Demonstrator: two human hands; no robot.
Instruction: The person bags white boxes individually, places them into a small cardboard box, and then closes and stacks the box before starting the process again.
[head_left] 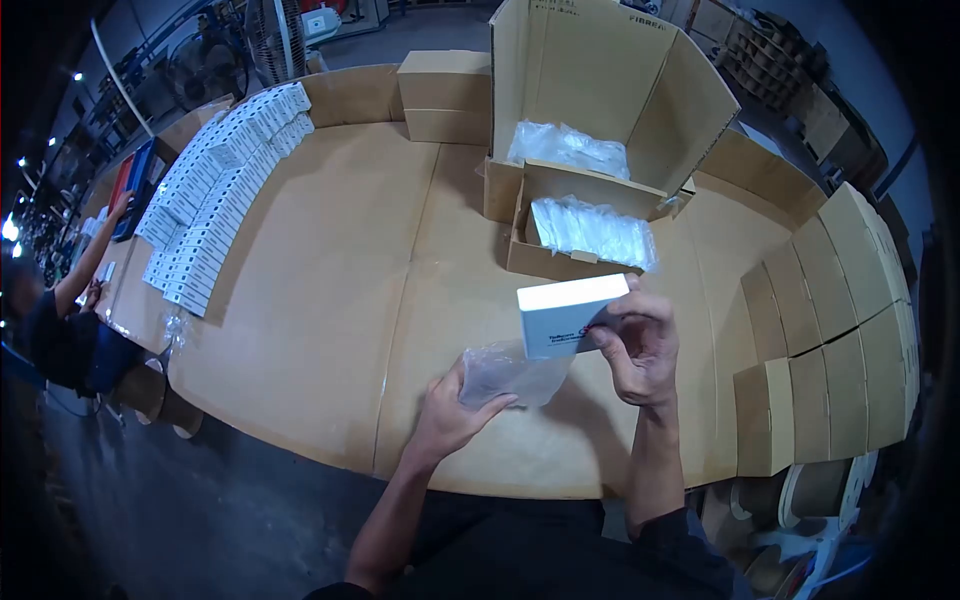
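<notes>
In the center of the frame, the left hand (447, 420) is holding a clear plastic bag (510, 376), its thumb and fingers closed on the bag's left side. Just right of it, the right hand (643, 342) is gripping a small white box (572, 316) between thumb and fingers by its right end. The box is showing dark printing on its front and is sitting above the bag's upper edge; whether they are touching is unclear.

Both hands are above a brown cardboard-covered table (310, 330). Beyond them, at upper center, an open carton (548, 262) is holding clear plastic bags (592, 232), and a taller open carton (590, 70) is standing behind it with more plastic inside. Rows of white boxes (215, 195) are lining the upper left. Brown cartons (845, 340) are standing stacked at right. At the left edge, another person (70, 325) is reaching toward a red and blue object (138, 190).
</notes>
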